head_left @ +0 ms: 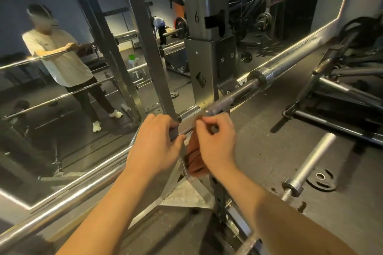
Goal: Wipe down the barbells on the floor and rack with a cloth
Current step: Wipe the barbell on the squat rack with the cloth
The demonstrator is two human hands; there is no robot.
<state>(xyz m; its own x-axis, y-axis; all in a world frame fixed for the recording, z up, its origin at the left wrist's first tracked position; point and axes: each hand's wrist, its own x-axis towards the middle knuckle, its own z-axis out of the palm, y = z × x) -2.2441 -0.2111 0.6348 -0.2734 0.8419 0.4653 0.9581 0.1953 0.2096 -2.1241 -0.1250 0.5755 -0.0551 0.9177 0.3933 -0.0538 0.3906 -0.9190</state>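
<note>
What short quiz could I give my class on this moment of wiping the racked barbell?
1. True or false: the left hand grips the racked barbell bare, without the cloth.
2. The right hand holds: A nothing; B the cloth; C a weight plate.
3. Fill in: the second barbell lies on the ___.
Key: 1 true; 2 B; 3 floor.

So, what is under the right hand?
A brown cloth hangs below the right hand, which holds it on the bar. The stretch of bar under hand and cloth is covered.
</note>
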